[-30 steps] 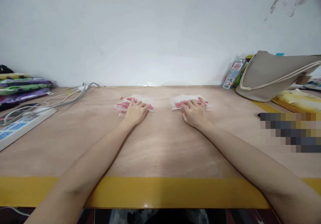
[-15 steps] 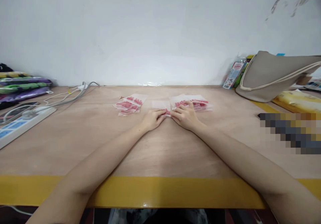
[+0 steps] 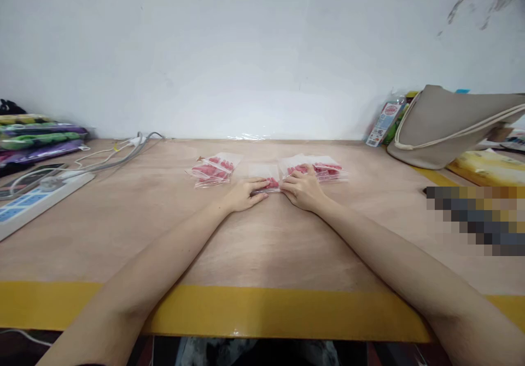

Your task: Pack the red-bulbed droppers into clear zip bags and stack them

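A small clear zip bag (image 3: 262, 171) with red pieces inside lies on the table between my hands. My left hand (image 3: 246, 193) rests on its left part, fingers stretched out flat and the thumb apart from them. At the bag's lower right corner, my right hand (image 3: 301, 189) has its fingers bent and pressed together on the edge. Similar bags of red pieces lie in a pile to the left (image 3: 213, 169). Another group of such bags (image 3: 330, 170) sits to the right, partly behind my right hand.
A white power strip (image 3: 45, 196) with cables lies at the left, near stacked colourful packets (image 3: 45, 139). On the right are a grey bag (image 3: 443, 125), a leaning carton (image 3: 383, 124) and a yellow pack (image 3: 488, 167). Yellow tape (image 3: 262, 311) runs along the table's front edge.
My left hand has shifted slightly left, and its thumb has moved away from the fingers, leaving more of the red pieces visible. The right hand stays at the bag's corner.
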### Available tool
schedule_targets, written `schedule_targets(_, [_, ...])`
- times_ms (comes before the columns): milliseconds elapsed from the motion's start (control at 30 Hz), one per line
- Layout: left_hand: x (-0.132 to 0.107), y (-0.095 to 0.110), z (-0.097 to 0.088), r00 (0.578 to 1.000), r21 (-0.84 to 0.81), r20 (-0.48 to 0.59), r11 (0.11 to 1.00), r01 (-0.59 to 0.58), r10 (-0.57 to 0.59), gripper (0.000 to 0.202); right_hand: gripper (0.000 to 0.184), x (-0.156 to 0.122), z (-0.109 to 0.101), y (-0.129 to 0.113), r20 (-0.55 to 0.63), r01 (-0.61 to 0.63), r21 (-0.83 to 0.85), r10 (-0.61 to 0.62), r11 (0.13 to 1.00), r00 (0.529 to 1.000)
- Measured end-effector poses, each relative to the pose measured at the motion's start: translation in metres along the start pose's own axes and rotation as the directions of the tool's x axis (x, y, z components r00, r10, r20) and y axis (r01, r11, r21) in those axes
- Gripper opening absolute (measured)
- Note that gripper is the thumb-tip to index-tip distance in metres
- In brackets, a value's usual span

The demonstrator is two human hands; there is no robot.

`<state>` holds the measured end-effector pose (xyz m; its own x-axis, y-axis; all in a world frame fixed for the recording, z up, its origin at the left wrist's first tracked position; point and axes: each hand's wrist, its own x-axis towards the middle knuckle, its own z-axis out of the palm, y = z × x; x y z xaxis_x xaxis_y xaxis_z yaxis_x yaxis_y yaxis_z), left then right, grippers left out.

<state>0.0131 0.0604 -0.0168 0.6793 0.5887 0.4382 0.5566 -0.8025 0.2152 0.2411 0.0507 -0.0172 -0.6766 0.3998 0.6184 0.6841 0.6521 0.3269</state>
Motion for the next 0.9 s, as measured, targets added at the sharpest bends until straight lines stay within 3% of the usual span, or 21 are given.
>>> schedule_targets(233, [0.001, 0.002, 0.001, 0.999, 0.012, -0.032, 1.0, -0.004, 0.005, 0.038, 0.027, 0.003, 0.003, -0.004, -0.015, 0.018, -0.023, -0.018, 1.0, 1.0])
schedule_targets(433, [0.01, 0.009, 0.007, 0.965, 0.312, -0.167, 0.94, -0.141, 0.201, 0.022, 0.027, 0.008, 0.002, -0.01, -0.055, -0.01, -0.018, 0.009, 1.0, 0.998])
schedule_targets(533, [0.015, 0.012, 0.011, 0.947, 0.413, -0.17, 0.892, -0.182, 0.272, 0.017, 0.027, 0.01, 0.002, -0.015, -0.058, -0.049, 0.006, 0.05, 0.999, 0.997])
schedule_targets(900, [0.021, 0.014, 0.01, 0.93, 0.513, -0.113, 0.822, -0.248, 0.351, 0.019, 0.026, 0.013, 0.003, -0.022, -0.037, -0.106, 0.038, 0.108, 0.994, 0.994])
